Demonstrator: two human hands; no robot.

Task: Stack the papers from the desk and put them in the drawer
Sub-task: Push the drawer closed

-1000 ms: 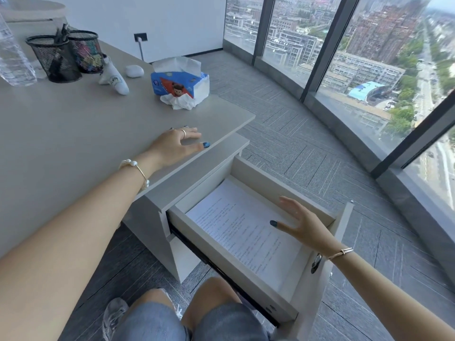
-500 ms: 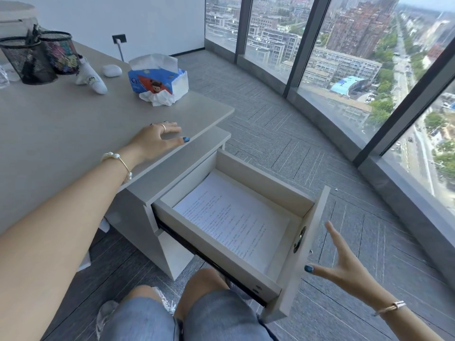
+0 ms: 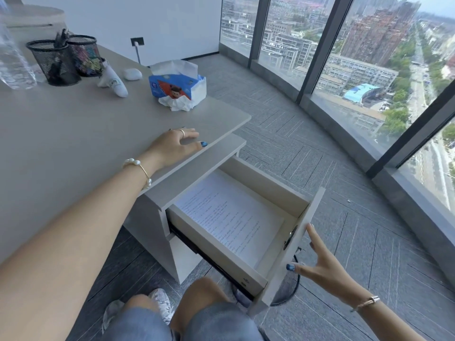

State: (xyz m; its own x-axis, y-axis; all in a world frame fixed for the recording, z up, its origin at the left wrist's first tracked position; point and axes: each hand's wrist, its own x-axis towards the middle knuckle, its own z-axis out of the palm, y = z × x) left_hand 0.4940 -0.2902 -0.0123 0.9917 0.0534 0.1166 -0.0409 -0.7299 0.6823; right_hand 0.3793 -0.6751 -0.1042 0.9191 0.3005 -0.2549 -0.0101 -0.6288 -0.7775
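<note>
The stack of printed white papers (image 3: 229,220) lies flat inside the pulled-out drawer (image 3: 261,183) under the desk's right end. My right hand (image 3: 320,267) is against the outer face of the drawer front (image 3: 293,247), fingers spread, holding nothing. My left hand (image 3: 174,146) rests palm down on the desk top (image 3: 73,134) near its right edge, fingers apart, with nothing in it.
At the back of the desk stand two black mesh pen cups (image 3: 59,61), a clear water bottle (image 3: 12,62), a white tube (image 3: 113,80), a small white case (image 3: 133,74) and a blue tissue pack (image 3: 176,86). My knees (image 3: 204,303) sit below the drawer. Glass windows curve along the right.
My right hand left the inside of the drawer, swung out past the front panel and now touches its outer face. The drawer looks slightly further in. My left hand stayed on the desk.
</note>
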